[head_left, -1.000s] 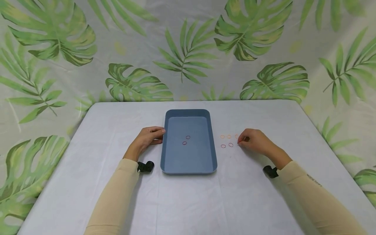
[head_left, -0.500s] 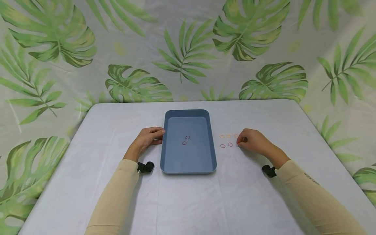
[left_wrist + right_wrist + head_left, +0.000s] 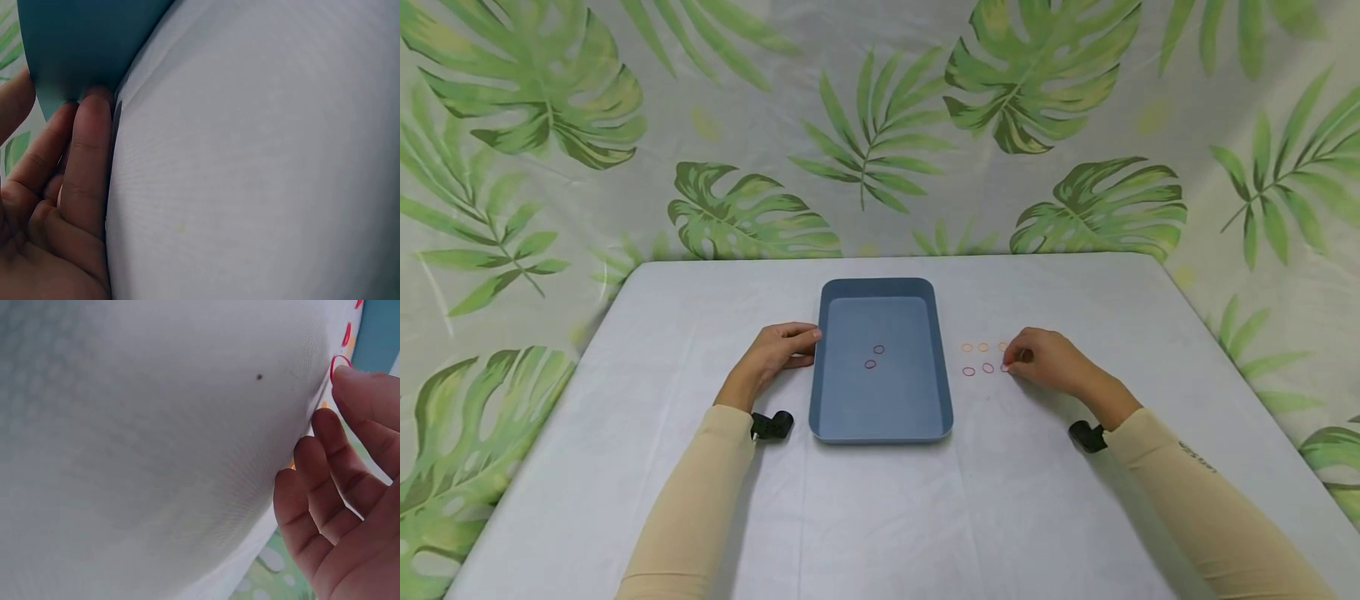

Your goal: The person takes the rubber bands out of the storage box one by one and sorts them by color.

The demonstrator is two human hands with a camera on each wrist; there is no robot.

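My left hand (image 3: 778, 346) holds the left side of a blue tray (image 3: 882, 442), its thumb at the rim and its fingers against the outer wall (image 3: 81, 56). Inside the tray lie two small dark red rubber bands, one (image 3: 879, 349) a little behind the other (image 3: 870, 364). Right of the tray, my right hand (image 3: 1048, 360) is low over the tablecloth and pinches a red rubber band (image 3: 340, 358) at its fingertips. Two red bands (image 3: 968, 372) lie in line with it. Behind them is a row of orange bands (image 3: 983, 347), partly covered by the hand.
A white cloth (image 3: 880, 521) covers the table. Leaf-patterned fabric (image 3: 880, 125) hangs behind the table and down its sides. Each wrist wears a small black camera (image 3: 772, 426).
The red band at my right fingertips stood nearly upright half a second ago and now lies flatter, in line with the other red bands. My left hand and the tray stay put.
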